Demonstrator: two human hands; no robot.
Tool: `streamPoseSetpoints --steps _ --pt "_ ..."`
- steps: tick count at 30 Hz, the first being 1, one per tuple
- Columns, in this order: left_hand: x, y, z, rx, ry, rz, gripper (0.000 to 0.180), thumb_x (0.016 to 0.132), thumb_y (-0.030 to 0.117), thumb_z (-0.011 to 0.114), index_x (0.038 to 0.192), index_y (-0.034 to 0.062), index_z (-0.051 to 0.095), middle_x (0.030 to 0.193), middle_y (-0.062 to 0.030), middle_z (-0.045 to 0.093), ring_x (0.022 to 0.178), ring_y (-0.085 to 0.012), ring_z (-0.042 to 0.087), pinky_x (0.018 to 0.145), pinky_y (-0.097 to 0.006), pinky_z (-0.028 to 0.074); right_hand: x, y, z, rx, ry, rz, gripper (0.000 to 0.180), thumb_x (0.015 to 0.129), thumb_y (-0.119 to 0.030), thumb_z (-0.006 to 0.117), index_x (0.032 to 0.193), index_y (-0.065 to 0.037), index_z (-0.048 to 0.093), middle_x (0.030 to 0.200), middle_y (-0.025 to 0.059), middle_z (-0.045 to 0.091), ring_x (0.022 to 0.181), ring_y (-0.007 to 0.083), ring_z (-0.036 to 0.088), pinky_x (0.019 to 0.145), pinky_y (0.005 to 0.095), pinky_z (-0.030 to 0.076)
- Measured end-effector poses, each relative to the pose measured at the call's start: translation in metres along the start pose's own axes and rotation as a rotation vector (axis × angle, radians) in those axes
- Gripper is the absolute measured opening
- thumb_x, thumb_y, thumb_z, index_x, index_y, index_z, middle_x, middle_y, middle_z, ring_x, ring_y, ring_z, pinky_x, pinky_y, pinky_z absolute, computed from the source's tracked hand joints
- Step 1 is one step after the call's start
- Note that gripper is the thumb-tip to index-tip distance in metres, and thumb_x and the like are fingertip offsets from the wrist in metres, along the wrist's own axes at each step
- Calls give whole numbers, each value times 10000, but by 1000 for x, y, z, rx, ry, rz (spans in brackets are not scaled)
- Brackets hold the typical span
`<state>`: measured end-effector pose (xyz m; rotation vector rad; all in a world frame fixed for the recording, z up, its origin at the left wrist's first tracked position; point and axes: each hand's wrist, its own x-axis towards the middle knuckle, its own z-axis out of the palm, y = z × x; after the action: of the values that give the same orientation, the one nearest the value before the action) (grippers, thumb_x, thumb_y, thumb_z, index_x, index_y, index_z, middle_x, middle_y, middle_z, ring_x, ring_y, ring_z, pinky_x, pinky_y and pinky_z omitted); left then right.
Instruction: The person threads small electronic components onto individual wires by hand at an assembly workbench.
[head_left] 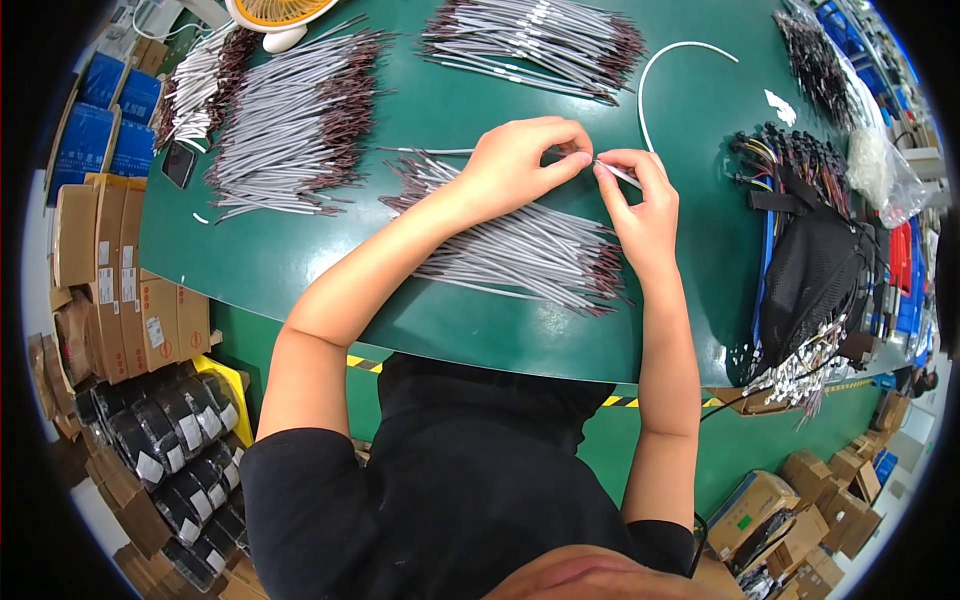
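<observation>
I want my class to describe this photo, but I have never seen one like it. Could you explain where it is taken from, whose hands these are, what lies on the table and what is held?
The picture comes from a wide-angle camera worn on a person's head, looking down, so straight edges bend. The left hand and right hand are that person's own. Together they pinch one thin grey cable at its end. Beneath them, on the green table, lies a bundle of similar grey cables with dark ends; more bundles lie farther back. Cardboard boxes stand to the left.
</observation>
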<state>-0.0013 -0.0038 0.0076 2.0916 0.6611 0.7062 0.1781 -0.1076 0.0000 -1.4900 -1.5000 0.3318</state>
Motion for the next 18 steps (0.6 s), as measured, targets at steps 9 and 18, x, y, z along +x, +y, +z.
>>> streamPoseSetpoints --steps 9,18 --pt "0 2 -1 -14 6 -25 149 985 202 706 1033 61 708 981 -20 722 918 -133 681 706 -288 503 -1 0 0 10 16 24 149 921 -57 784 1042 -6 714 1001 84 705 906 171 702 838 295 554" --pt "-1 -4 1 18 -45 15 146 977 194 708 1031 59 706 964 -45 727 894 -179 704 742 -319 532 1 -2 4 7 26 -7 89 913 -55 760 988 -35 718 958 81 723 901 234 688 805 343 541"
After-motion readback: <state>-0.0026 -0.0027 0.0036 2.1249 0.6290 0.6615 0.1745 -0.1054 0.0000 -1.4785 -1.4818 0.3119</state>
